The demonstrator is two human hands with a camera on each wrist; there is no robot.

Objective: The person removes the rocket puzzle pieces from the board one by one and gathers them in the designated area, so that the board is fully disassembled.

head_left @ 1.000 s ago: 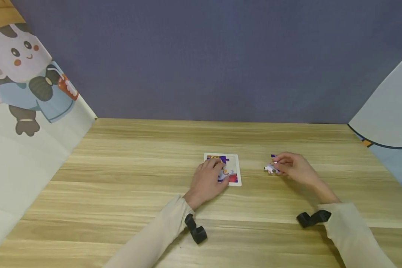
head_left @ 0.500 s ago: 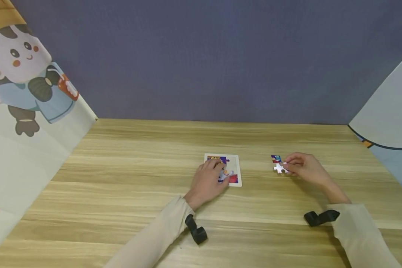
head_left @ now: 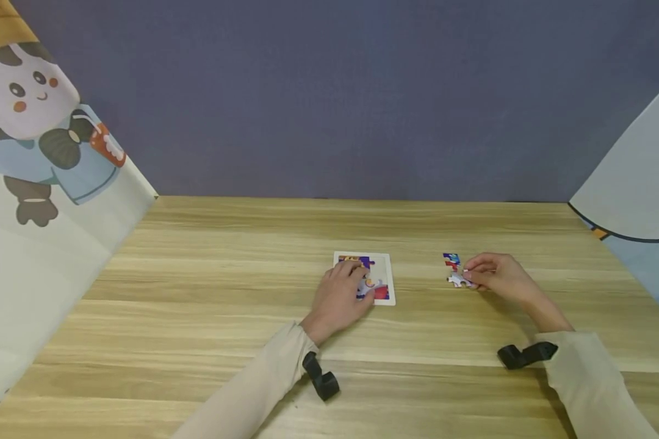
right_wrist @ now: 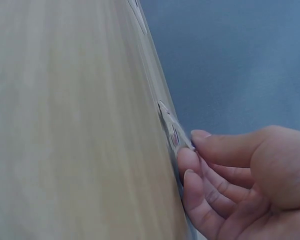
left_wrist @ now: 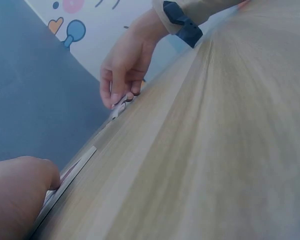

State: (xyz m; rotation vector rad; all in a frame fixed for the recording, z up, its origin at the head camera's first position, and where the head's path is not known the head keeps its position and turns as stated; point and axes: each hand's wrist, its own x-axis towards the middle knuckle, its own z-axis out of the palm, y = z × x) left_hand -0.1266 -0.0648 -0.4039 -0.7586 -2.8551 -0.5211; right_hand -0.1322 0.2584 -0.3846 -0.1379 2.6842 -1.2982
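L hand (head_left: pixel 337 303) rests on the part-filled puzzle board (head_left: pixel 383 269), fingers relaxed, thumb apart nr the near edge; board's on the wood table (head_left: pixel 252 274). Well to its R, R hand (head_left: pixel 496 278) pinches a mostly white piece (head_left: pixel 457 280) betw. thumb & fingers; blue-&-red piece (head_left: pixel 452 259) just beyond, can't tell if touching.

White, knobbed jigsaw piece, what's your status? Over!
Right hand pinching white, knobbed jigsaw piece. Left hand on square, white-bordered puzzle board, covering part of it. Blue-and-red jigsaw piece close by.
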